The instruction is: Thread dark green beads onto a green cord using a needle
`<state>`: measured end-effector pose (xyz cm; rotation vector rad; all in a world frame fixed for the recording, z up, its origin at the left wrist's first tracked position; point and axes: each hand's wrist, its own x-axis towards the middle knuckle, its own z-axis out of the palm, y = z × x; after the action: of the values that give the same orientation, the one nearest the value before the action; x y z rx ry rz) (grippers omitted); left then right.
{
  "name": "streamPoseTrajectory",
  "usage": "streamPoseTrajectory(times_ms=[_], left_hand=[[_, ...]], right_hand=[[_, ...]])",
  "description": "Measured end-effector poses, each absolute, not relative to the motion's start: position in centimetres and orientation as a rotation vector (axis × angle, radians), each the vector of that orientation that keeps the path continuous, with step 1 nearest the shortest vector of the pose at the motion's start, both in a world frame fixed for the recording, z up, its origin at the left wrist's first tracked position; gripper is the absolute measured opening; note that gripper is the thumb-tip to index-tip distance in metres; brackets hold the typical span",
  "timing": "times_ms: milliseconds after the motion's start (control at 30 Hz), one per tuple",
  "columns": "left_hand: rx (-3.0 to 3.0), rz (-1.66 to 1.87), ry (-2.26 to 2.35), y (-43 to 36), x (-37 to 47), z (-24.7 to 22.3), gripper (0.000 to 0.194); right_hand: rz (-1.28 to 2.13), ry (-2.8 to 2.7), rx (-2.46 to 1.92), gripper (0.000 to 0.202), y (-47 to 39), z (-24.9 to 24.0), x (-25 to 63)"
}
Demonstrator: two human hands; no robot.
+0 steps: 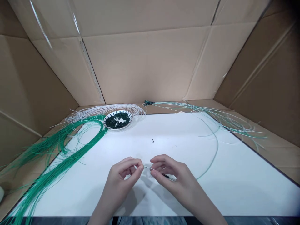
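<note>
My left hand pinches a thin pale strand between thumb and forefinger. The strand runs across to my right hand, whose forefinger is raised off the thumb, with the other fingers curled. Small black beads sit in a short row on the strand, partly hidden behind my right thumb. From beneath the right hand a long pale green strand curves away over the white tabletop. A few loose dark beads lie in front of the hands.
A patterned dish of dark beads stands at the back left. Green strands spread along the left, with white strands behind. Finished-looking beaded strands lie at the back right. Cardboard walls enclose the table.
</note>
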<state>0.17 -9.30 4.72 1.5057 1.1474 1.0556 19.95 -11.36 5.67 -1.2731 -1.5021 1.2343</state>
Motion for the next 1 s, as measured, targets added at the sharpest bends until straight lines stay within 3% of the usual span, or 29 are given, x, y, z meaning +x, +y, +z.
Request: streamPoseTrajectory(times_ms=[133,267,733,1000], left_hand=[[1.211,1.079,0.970,-9.7,0.1,5.1,0.015],[0.967,1.162,0.865,-10.0,-0.1,4.7,0.016],[0.395,1.246,0.868,-9.7,-0.2,4.6,0.047],[0.665,1.376,0.857,-10.8,-1.1,5.0,0.033]], right_hand=[[1.206,-1.392,-1.148,0.010,-11.5,5.7,17.3],[1.176,-1.391,-1.152,0.017,-11.8,6.3,16.2],[1.033,-1.644,-1.104,0.019,-12.1,5.9,15.1],[1.178,-1.434,-1.168,0.018,-12.6,6.8,14.2]])
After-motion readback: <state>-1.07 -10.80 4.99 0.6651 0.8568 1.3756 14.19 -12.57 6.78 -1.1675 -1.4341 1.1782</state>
